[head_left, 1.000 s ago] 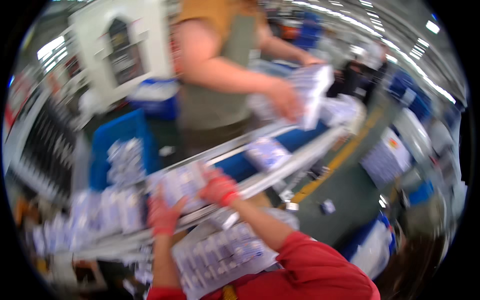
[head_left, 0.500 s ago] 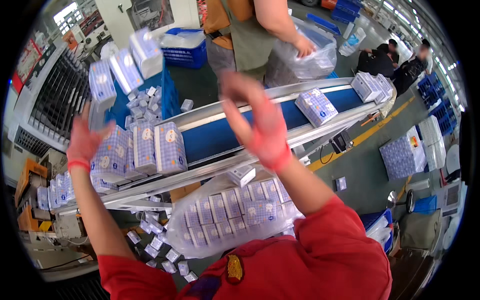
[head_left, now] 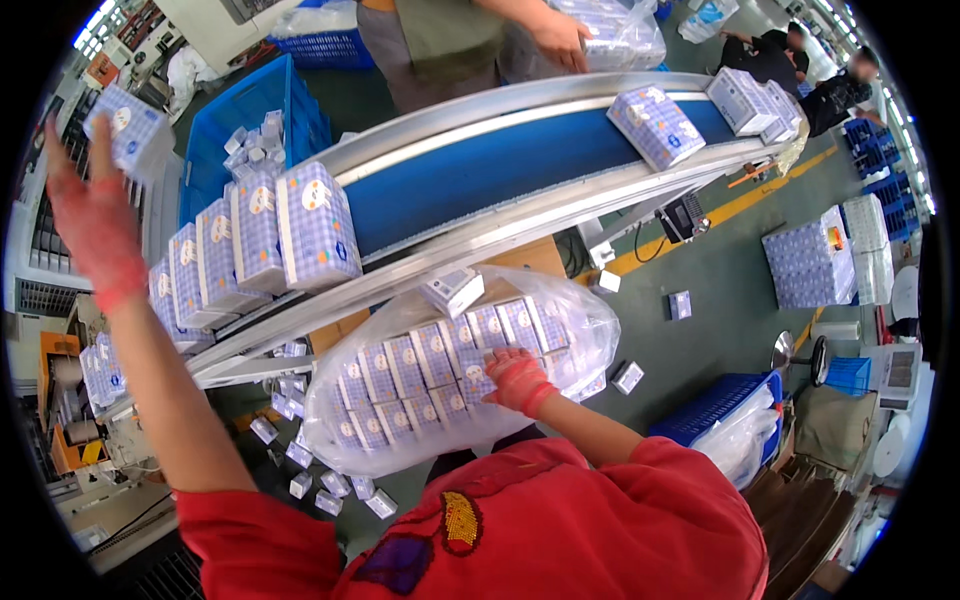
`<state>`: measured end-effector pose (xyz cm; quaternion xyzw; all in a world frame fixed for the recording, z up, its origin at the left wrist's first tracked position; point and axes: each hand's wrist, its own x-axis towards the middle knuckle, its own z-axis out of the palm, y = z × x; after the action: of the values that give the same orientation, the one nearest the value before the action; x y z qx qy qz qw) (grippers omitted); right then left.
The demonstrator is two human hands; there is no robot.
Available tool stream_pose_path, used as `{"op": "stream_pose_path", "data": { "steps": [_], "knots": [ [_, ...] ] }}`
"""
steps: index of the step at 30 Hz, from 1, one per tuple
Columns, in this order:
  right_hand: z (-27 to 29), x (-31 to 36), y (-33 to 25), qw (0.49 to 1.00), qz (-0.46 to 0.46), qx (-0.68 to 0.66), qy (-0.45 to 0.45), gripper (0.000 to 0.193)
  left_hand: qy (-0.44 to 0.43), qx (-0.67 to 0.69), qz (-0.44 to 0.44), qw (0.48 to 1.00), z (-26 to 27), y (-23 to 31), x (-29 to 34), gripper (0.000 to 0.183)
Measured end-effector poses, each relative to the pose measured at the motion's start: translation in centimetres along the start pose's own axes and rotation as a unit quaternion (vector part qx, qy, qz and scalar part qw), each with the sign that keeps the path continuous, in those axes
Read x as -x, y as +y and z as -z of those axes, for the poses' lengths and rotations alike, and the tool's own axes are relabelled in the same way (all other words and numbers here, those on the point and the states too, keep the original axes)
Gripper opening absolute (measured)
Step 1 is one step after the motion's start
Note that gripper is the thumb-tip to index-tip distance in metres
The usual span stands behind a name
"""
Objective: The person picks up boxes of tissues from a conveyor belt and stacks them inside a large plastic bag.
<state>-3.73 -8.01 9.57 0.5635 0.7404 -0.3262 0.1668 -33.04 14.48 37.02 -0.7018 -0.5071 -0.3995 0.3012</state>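
My left hand point(head_left: 92, 225) is raised at the far left, fingers spread. Its fingertips overlap a blurred purple-checked tissue pack point(head_left: 132, 132) that seems to be in the air; whether they touch cannot be made out. Lower down, my right hand point(head_left: 520, 382) reaches into a clear plastic bag point(head_left: 590, 320) filled with rows of similar packs. Its fingers and thumb close around the right end of a tissue pack point(head_left: 474, 372) lying on top of those rows. Another pack point(head_left: 453, 291) rests on the bag's far edge.
A blue conveyor belt point(head_left: 480, 165) crosses ahead, with upright packs point(head_left: 318, 225) at its left and others at right. Behind it stand a blue crate point(head_left: 215, 125) of small packs and a co-worker point(head_left: 440, 40). Loose packs point(head_left: 330, 502) litter the floor.
My right hand has dropped from above the belt to the pack in the bag. My left hand has moved up and left. Of three airborne packs, one still appears aloft, farther left.
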Motion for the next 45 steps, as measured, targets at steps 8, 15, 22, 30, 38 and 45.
{"op": "stream_pose_path", "data": {
  "steps": [8, 15, 22, 30, 38, 45],
  "knots": [
    [-3.3, -3.5, 0.0, 0.996, 0.065, 0.051, -0.031, 0.072, -0.397, 0.395, 0.021, 0.828, 4.6, 17.3, 28.4, 0.027],
    [19.7, 5.3, -2.5, 0.768, 0.471, -0.382, 0.205, 0.095, -0.308, 0.270, 0.363, 0.837, 11.4, 11.3, 30.5, 0.024],
    [38.6, -1.0, -11.9, 0.742, 0.198, -0.215, 0.604, 0.070, -0.093, 0.246, 0.267, 0.927, 7.1, 3.0, 21.1, 0.026],
    [23.1, -2.6, -3.1, 0.842, -0.059, -0.297, 0.447, 0.076, -0.367, -0.042, 0.379, 0.848, -0.2, -5.4, 17.6, 0.075],
    [22.1, -8.3, -0.2, 0.842, 0.058, -0.310, 0.437, 0.077, -0.356, -0.072, 0.290, 0.885, 1.1, -0.6, 12.2, 0.049],
    [17.0, -1.5, -6.6, 0.683, 0.188, -0.186, 0.681, 0.036, -0.197, -0.060, 0.058, 0.977, 1.4, -3.6, 18.6, 0.045]
  ]
}}
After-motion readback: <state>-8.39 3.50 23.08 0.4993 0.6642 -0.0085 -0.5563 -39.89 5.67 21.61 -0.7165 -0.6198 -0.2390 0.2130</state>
